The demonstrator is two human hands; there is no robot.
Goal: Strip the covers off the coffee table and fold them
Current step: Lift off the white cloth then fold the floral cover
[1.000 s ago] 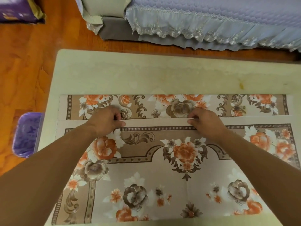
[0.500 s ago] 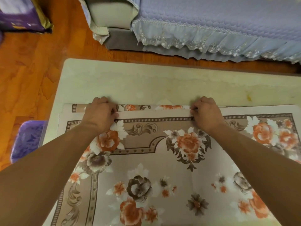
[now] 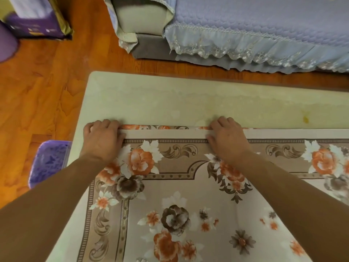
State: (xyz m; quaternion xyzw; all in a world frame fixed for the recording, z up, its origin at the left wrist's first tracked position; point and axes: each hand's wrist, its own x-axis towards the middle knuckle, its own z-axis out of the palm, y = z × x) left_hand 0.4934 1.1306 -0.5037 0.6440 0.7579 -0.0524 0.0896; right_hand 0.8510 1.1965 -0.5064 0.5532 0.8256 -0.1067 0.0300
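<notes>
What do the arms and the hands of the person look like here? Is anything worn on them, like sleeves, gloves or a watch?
Both forearms are bare as far as the picture shows them; no sleeve comes into view. The left hand and the right hand wear no gloves. No ring, watch or bracelet shows on the fingers or wrists. The fingernails that show look short.

A beige floral-printed cloth cover (image 3: 188,195) with orange and brown flowers lay folded over on the pale cream coffee table top (image 3: 188,99), filling the lower frame, its top edge nearly meeting the layer beneath.
</notes>
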